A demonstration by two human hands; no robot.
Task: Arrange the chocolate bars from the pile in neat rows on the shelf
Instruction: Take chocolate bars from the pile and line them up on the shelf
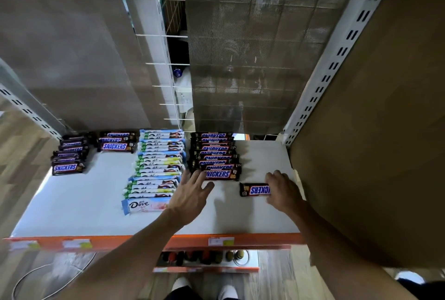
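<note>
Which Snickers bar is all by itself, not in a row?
The dark brown Snickers bar held by the right hand, lying alone on the white shelf with its name upside down; the others overlap in rows.

Right hand (281, 190) sits over the right end of the loose Snickers bar (255, 190), and part of the name is lost under it. Left hand (190, 193), fingers (198, 175) spread, covers the left tip of the front bar (220, 174) in the Snickers row (214, 152). The bars behind overlap, showing only strips. Price tags (220, 242) on the orange front edge of the shelf (84, 191) are too blurred to read. Bottles (192, 257) below are smeared. Both forearms (134, 251) run out at the bottom edge.
</note>
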